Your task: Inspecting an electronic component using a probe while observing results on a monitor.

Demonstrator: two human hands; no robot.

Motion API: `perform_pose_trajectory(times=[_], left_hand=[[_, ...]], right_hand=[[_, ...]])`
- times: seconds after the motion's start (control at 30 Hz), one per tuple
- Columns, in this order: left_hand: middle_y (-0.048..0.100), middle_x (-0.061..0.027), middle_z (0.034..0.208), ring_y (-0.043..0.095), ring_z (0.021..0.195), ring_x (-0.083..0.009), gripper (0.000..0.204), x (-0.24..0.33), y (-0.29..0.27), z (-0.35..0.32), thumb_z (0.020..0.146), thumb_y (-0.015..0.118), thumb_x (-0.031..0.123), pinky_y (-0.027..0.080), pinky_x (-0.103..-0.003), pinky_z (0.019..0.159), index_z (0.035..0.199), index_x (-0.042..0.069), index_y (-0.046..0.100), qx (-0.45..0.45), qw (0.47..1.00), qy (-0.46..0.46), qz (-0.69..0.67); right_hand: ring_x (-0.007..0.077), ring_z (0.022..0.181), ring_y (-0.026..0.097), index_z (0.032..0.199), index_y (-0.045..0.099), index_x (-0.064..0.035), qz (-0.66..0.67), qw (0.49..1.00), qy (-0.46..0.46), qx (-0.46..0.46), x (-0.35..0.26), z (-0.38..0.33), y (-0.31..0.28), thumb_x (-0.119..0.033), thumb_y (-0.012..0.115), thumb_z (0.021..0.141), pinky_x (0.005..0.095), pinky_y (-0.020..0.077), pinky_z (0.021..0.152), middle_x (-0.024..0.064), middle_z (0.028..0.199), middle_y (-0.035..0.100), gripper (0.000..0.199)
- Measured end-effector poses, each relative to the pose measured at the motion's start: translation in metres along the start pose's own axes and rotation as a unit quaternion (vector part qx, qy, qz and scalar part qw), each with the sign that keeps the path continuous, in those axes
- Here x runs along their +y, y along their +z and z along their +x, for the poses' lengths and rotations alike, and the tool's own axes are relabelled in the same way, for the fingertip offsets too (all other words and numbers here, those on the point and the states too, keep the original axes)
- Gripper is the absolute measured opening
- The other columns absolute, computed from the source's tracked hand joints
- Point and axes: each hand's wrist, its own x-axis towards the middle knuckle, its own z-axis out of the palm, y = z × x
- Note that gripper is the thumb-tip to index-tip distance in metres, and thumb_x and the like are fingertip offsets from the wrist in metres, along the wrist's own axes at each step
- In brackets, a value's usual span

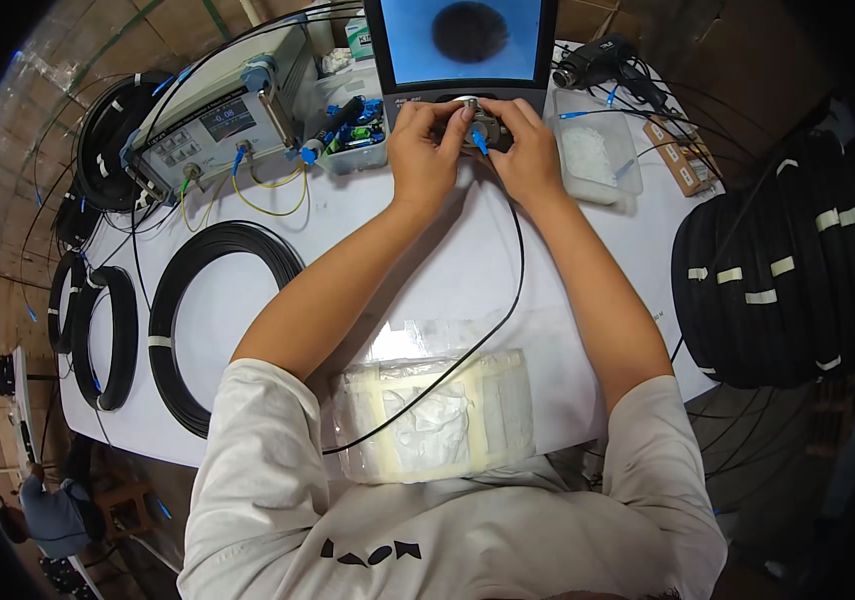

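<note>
We pinch the blue plug with our right hand, while our left hand grips the metal socket beside it, so the 2 stay aligned under the screen.

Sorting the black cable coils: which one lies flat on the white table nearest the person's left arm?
The large single black coil just left of the left forearm; the smaller coils overhang the table's left edge, farther away.

Blue screen with dark round blot upright at table's far edge, small dark display on grey meter at far left corner, clear plastic bag of white material at near edge, small green-white box left of the screen.
</note>
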Motion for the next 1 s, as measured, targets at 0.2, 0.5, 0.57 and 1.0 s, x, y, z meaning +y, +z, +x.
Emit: perform_pose_trajectory(times=[0.2,0.5,0.57,1.0], left_hand=[[0.064,-0.0066,0.092,0.066,0.077,-0.0154,0.02,-0.001,0.0,0.0,0.095,0.08,0.017,0.054,-0.029,0.071,0.1,-0.001,0.075,0.014,1.0,-0.027,0.008],[0.069,-0.0094,0.107,0.069,0.09,-0.0146,0.024,-0.001,-0.007,0.017,0.1,0.075,0.019,0.055,-0.028,0.078,0.114,-0.001,0.075,-0.07,0.987,0.098,0.104],[0.073,-0.0092,0.107,0.071,0.09,-0.014,0.023,0.003,-0.002,0.022,0.099,0.076,0.019,0.056,-0.027,0.078,0.111,-0.001,0.076,-0.071,0.985,0.095,0.124],[0.07,-0.0096,0.099,0.069,0.078,-0.0166,0.025,0.005,0.0,0.025,0.096,0.079,0.024,0.054,-0.03,0.07,0.105,0.0,0.077,-0.056,0.985,0.087,0.141]], right_hand=[[0.0346,0.102,0.071,0.126,0.068,-0.0126,0.018,0.998,0.011,-0.062,0.0,0.008,-0.009,-0.003,0.083,0.075,0.0406,0.058,0.086,0.0096,0.112,0.071,0.054],[0.0232,0.101,0.072,0.131,0.063,-0.0067,0.121,0.991,0.056,-0.012,-0.005,-0.018,0.002,-0.005,0.077,0.085,0.0327,0.0573,0.088,0.0121,0.115,0.071,0.048],[0.0148,0.097,0.068,0.129,0.062,-0.0028,0.279,0.952,0.121,0.017,0.004,-0.03,0.009,-0.01,0.071,0.094,0.0293,0.0555,0.085,0.0099,0.111,0.07,0.036],[0.0066,0.088,0.06,0.12,0.062,-0.0036,0.307,0.936,0.159,0.066,0.011,-0.03,0.023,-0.021,0.06,0.109,0.0248,0.0522,0.079,0.0002,0.099,0.066,0.021]])
